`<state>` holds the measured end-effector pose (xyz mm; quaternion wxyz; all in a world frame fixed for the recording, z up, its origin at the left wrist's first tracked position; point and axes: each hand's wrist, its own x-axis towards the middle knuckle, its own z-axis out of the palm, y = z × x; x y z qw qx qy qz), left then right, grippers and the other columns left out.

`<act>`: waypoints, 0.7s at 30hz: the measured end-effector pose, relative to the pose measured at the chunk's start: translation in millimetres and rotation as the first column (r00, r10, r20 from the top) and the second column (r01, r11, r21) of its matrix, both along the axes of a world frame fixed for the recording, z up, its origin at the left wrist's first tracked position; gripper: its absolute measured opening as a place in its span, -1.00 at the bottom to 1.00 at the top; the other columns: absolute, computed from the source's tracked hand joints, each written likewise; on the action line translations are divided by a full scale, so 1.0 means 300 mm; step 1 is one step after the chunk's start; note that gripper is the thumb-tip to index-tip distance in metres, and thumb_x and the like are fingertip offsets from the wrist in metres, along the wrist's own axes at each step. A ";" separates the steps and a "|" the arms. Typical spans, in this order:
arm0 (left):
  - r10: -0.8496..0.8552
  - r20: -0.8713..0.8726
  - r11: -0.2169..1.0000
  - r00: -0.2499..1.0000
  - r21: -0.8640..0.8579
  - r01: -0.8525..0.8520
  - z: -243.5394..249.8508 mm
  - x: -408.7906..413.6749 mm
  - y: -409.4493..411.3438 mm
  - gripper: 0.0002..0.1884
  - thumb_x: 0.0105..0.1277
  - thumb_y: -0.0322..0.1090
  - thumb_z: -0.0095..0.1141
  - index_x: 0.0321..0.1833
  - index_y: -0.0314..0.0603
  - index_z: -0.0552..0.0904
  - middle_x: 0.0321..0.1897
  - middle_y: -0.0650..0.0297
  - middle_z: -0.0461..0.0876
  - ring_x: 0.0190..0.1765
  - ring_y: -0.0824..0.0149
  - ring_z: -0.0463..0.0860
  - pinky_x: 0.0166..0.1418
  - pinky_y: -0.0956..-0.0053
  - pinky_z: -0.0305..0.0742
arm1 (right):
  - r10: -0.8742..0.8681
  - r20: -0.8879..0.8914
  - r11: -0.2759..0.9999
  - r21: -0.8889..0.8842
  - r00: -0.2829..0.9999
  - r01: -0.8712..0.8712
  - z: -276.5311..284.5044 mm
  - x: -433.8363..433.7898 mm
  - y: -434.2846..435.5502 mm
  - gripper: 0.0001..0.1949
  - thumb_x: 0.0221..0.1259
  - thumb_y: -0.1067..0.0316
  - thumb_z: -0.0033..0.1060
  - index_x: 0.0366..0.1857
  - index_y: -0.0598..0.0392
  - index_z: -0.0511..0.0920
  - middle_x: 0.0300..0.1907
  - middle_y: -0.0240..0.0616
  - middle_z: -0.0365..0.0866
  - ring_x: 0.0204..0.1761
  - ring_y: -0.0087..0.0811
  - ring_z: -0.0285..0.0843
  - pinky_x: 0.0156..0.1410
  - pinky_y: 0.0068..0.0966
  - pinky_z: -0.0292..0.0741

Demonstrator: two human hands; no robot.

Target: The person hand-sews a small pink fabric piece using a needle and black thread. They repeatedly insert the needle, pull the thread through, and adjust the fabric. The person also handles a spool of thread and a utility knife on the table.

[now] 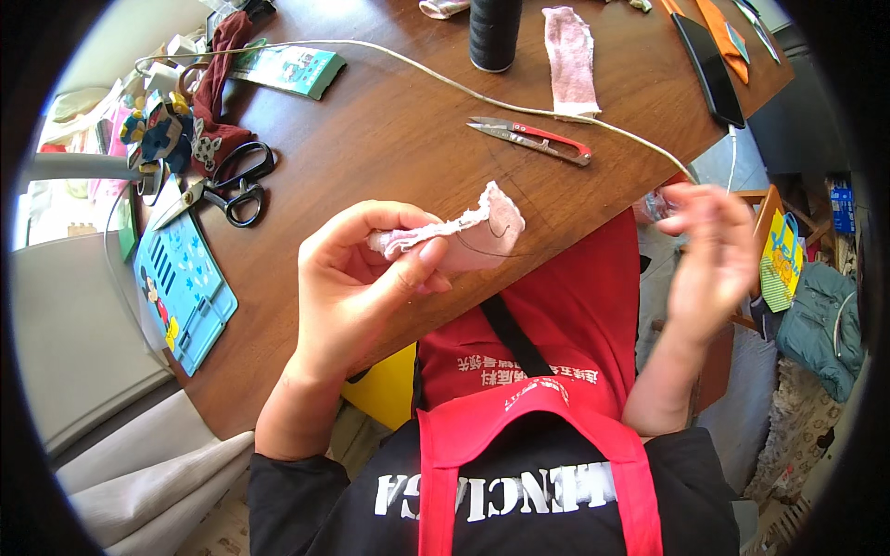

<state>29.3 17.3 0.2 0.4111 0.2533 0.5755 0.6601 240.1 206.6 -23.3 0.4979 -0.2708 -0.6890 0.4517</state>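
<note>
My left hand (368, 278) pinches a folded piece of pink fabric (487, 240) with frayed white edges, held above the wooden table (334, 153). Dark thread (480, 247) loops across the fabric's face. My right hand (716, 243) is raised to the right, past the table's edge, and blurred; whether its fingers hold a needle or thread cannot be told. Beyond the fabric lie thread snips with a red handle (532, 139). Another pink fabric strip (571, 62) lies farther back, beside an upright cone of black thread (495, 35).
Black-handled scissors (240, 184) rest at the left by a blue Mickey Mouse board (184, 278) and a dark red cloth (222, 76). A white cable (417, 66) crosses the table. A black phone (708, 69) lies at the right edge. A green box (299, 69) is at the back left.
</note>
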 end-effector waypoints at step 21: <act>-0.018 0.005 1.000 1.000 0.007 0.018 0.002 0.000 -0.011 -0.81 0.32 -0.55 0.22 -0.08 -0.48 0.54 -0.26 0.18 0.65 -0.32 0.46 0.68 -0.26 0.64 0.60 | 0.194 0.256 0.875 0.391 0.947 -0.285 0.052 -0.215 -0.209 -0.81 -0.09 0.62 0.43 -0.34 0.19 0.67 -0.55 -0.31 0.54 -0.58 -0.37 0.48 -0.49 -0.51 0.40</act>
